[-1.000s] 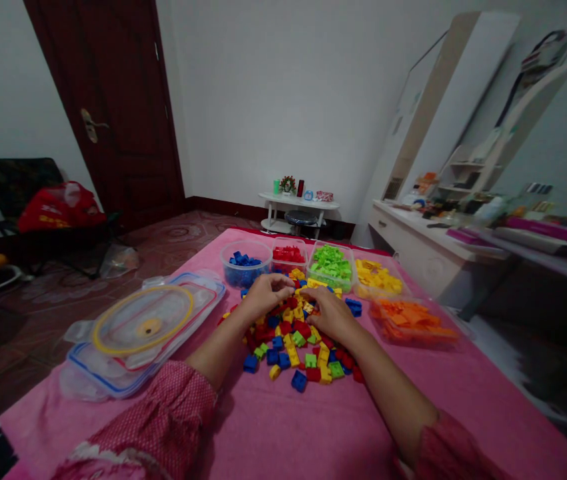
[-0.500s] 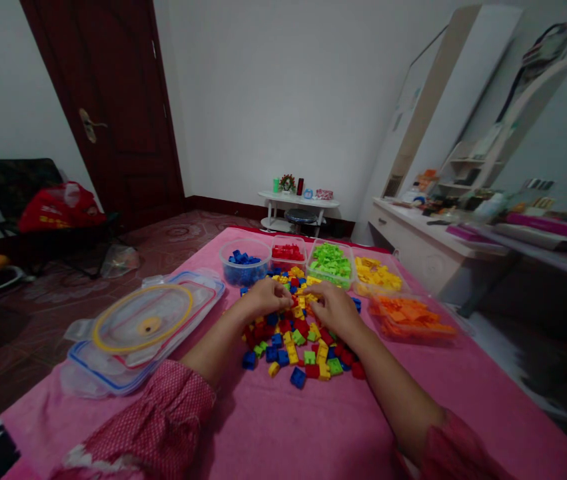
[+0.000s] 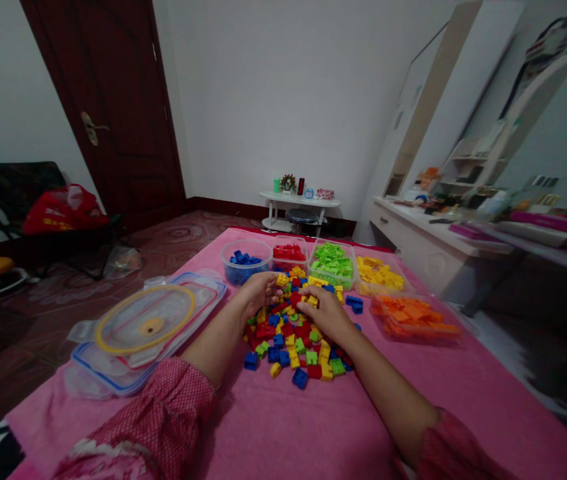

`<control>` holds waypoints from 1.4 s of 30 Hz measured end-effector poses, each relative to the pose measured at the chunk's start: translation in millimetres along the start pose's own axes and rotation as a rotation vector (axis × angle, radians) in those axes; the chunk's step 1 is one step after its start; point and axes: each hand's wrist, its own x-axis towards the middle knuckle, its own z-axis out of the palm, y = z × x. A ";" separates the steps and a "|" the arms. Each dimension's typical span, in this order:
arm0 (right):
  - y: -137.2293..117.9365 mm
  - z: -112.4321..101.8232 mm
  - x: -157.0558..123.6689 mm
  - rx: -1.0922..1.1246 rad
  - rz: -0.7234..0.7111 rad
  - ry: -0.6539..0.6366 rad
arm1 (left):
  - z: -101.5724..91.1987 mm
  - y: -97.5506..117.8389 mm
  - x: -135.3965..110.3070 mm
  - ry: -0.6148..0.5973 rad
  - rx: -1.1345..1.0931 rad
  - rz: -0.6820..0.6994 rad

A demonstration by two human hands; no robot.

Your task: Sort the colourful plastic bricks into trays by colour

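A mixed heap of red, blue, yellow and green toy building bricks (image 3: 283, 330) lies on the pink cloth in front of me. At the heap's far left side, my left hand (image 3: 257, 297) has a yellow brick (image 3: 282, 280) at its curled fingertips. Across from it, my right hand (image 3: 330, 312) pinches another yellow brick (image 3: 312, 301) between thumb and fingers, beside a red brick (image 3: 296, 300). Part of the heap is hidden behind both hands.
Behind the heap stand tubs of blue bricks (image 3: 244, 259), red bricks (image 3: 289, 252), green bricks (image 3: 332, 260) and yellow bricks (image 3: 379, 272). An orange-brick tub (image 3: 416, 319) sits at right. Stacked clear lids (image 3: 148, 327) lie at left. Two blue bricks (image 3: 354, 305) lie right of the heap.
My left hand has shifted slightly left and away from the heap's middle, and a yellow brick now shows at its fingertips. A yellow brick now shows in my right hand's fingers.
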 end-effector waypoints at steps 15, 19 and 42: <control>-20.2 -13.0 3.2 1.314 0.629 -0.017 | 28.0 -6.7 -11.8 -0.126 0.664 0.755; -18.9 -12.2 2.4 1.383 0.634 -0.077 | 31.6 -8.2 -15.5 -0.141 0.680 0.733; 23.5 -139.3 65.4 0.888 0.616 0.737 | -19.7 -22.3 25.5 0.179 0.414 0.519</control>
